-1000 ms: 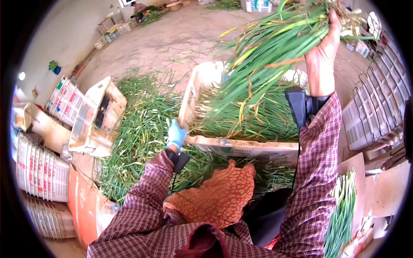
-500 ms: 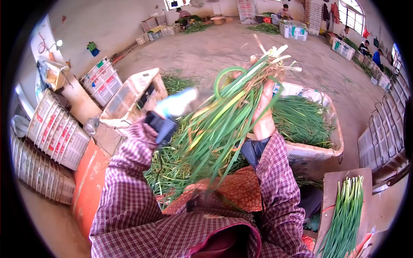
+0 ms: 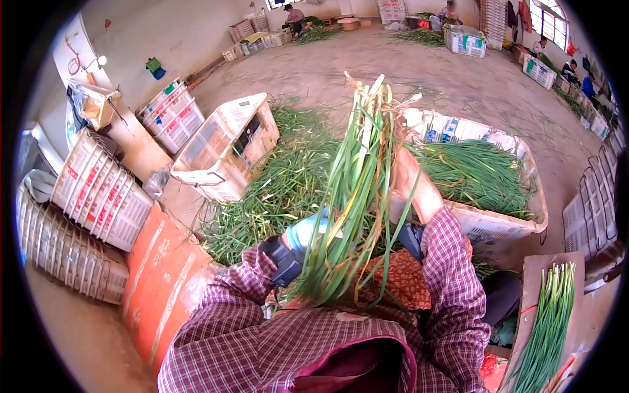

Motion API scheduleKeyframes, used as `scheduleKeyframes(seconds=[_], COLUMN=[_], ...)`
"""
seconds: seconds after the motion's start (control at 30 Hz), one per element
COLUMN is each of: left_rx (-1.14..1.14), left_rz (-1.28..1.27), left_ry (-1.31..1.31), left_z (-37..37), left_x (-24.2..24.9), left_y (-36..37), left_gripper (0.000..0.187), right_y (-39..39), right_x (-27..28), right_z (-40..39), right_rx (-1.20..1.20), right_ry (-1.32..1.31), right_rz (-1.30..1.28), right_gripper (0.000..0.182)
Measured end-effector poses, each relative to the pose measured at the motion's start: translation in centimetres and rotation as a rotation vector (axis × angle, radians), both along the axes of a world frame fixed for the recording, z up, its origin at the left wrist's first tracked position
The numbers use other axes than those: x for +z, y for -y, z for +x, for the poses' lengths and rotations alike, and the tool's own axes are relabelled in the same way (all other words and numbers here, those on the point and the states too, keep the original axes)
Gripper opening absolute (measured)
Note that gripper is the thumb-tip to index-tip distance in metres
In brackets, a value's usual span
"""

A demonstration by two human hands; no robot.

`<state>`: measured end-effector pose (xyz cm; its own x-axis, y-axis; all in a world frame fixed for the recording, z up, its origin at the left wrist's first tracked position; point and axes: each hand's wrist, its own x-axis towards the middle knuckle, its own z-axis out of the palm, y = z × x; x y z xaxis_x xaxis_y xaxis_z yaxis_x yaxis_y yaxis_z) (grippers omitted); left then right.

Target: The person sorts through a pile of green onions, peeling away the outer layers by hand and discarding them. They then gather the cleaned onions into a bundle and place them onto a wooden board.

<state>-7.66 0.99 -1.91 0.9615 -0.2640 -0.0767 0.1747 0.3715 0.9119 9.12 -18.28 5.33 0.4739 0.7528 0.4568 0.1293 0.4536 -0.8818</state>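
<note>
My right hand (image 3: pixel 411 171) is closed around a bunch of garlic chives (image 3: pixel 357 170), near its pale stem ends. The bunch is held up nearly upright, stems at the top and green leaves hanging toward my lap, some of them yellow or brown. My left hand (image 3: pixel 306 231), in a blue and white glove, is against the left side of the hanging leaves. Its fingers are mostly hidden by the leaves, so their grip does not show. Below and beyond the bunch lies a loose pile of green leaves (image 3: pixel 262 209).
A white crate (image 3: pixel 534 177) holding more chives stands at right. Neatly laid chives (image 3: pixel 547 327) rest on a board (image 3: pixel 571 259) at lower right. Another crate (image 3: pixel 213 177) and stacked crates (image 3: pixel 98 190) stand at left. Several people sit working farther back.
The bunch has turned from a slant to nearly upright. My left hand has moved from apart on the left, down and right to the hanging leaves. My right hand still holds the bunch.
</note>
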Motion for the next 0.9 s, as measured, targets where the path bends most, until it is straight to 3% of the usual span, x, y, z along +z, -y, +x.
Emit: scheduleKeyframes(seconds=[0.07,0.1,0.13,0.2,0.27,0.33,0.4,0.47,0.53,0.6,0.67,0.73,0.8,0.83,0.9], left_rx=[0.097,0.154,0.255,0.268,0.290,0.270,0.281,0.250,0.244,0.116,0.129,0.128,0.095,0.069,0.045], left_rz=[-0.118,-0.147,0.208,0.150,0.282,0.307,0.293,0.243,0.049,-0.167,-0.230,-0.298,-0.282,-0.264,-0.266], left_ry=[-0.066,-0.059,0.115,0.020,0.097,0.025,0.005,0.022,0.048,-0.106,-0.143,-0.133,-0.104,-0.132,-0.151], left_z=[-1.2,-1.2,-1.8,-1.4,-1.3,-1.2,-1.4,-1.8,-2.4,-3.6,-4.2,-4.1,-3.4,-2.9,-2.0], left_x=[1.8,1.7,1.7,2.3,3.5,3.1,3.0,3.0,0.6,-1.3,-4.7,-3.9,-2.8,-2.2,-0.8], left_y=[0.6,0.6,0.8,1.0,1.7,1.7,1.8,1.8,0.8,-0.4,-1.0,0.5,1.4,1.7,2.4], left_gripper=[0.029,0.032,0.037,0.041,0.043,0.048,0.049,0.054,0.073,0.086,0.086,0.083,0.079,0.077,0.073], right_y=[-1.2,-1.1,-1.0,-0.7,-0.9,-1.0,-1.1,-1.9,-1.7,-1.2,-1.1,-0.7,-0.1,-0.2,0.9], right_x=[-2.1,-2.1,-2.2,-2.8,-4.2,-2.7,-1.3,-1.1,-1.4,-1.7,-2.3,-2.5,-2.1,-2.3,-1.9], right_z=[-0.2,-0.7,-1.1,-1.5,-0.6,-2.1,-3.3,-3.7,-3.4,-3.3,-3.5,-3.6,-3.3,-3.0,-2.9], right_rx=[0.086,-0.014,-0.014,0.054,0.115,-0.184,-0.215,-0.306,-0.194,-0.075,-0.078,-0.084,-0.246,-0.389,-0.451], right_ry=[-0.505,-0.666,-0.672,-0.684,-0.638,-0.397,-0.352,0.025,-0.044,-0.050,-0.058,-0.064,0.209,0.434,0.474], right_rz=[0.174,0.004,-0.002,-0.049,-0.069,-0.226,-0.236,-0.184,-0.160,-0.172,-0.171,-0.169,-0.245,-0.110,-0.215], right_gripper=[0.066,0.076,0.076,0.080,0.083,0.088,0.093,0.086,0.072,0.067,0.064,0.062,0.059,0.056,0.055])
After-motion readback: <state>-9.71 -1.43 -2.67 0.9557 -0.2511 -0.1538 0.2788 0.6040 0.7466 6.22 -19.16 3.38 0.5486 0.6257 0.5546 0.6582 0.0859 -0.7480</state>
